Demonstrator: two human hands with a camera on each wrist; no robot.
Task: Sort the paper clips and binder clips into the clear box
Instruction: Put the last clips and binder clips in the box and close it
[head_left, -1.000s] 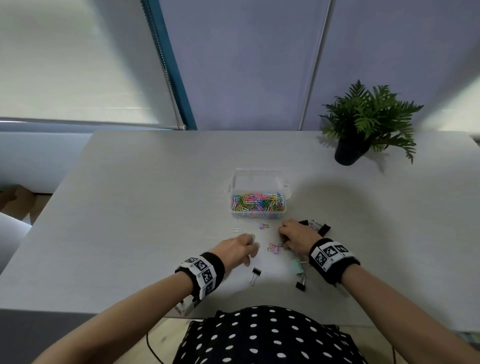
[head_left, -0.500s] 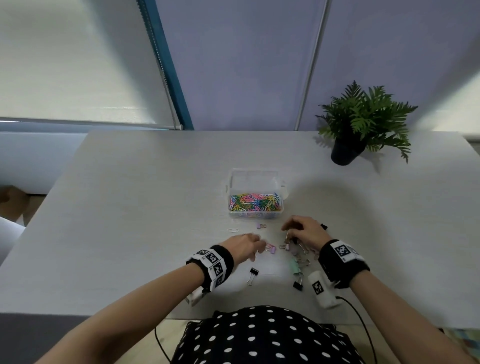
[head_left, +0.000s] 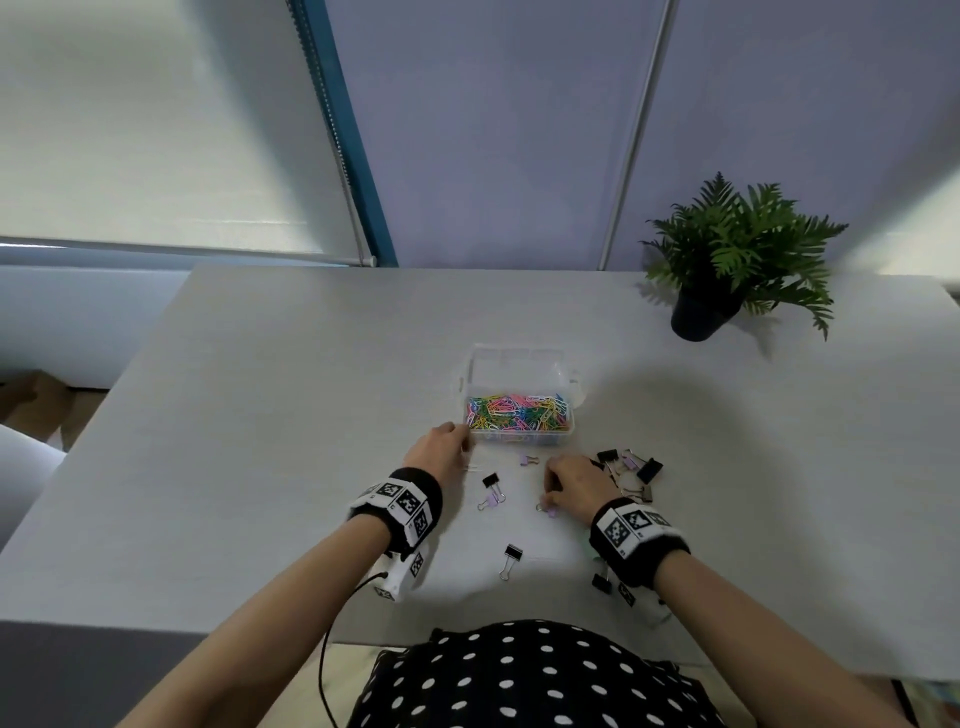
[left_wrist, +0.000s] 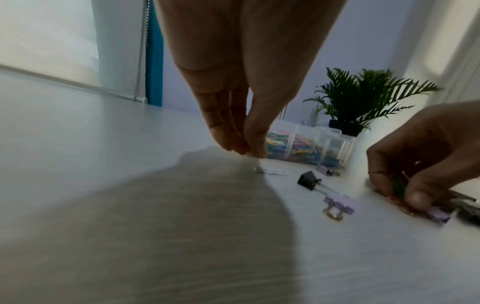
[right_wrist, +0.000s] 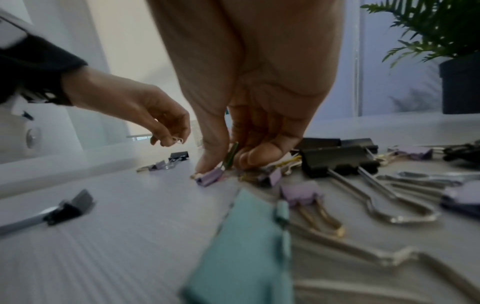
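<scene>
The clear box (head_left: 519, 364) stands mid-table, its near compartment full of coloured paper clips (head_left: 517, 410). My left hand (head_left: 441, 447) hovers by the box's front left corner, its fingertips pinching a small white paper clip (right_wrist: 178, 140). Another white paper clip (left_wrist: 272, 171) lies on the table just below it. My right hand (head_left: 571, 486) is down on the table, pinching a green clip (right_wrist: 231, 156), its thumb on a small purple binder clip (right_wrist: 210, 176). Black and purple binder clips (head_left: 491, 491) lie between the hands.
Several binder clips (head_left: 628, 467) are piled right of my right hand, a large teal one (right_wrist: 241, 246) sits under its wrist, and two black ones (head_left: 511, 555) lie nearer me. A potted plant (head_left: 727, 270) stands far right. The table's (head_left: 260, 467) front edge is close.
My left hand has moved forward and left, up to the box's front corner. My right hand has shifted left and slightly back toward me, onto the purple clip.
</scene>
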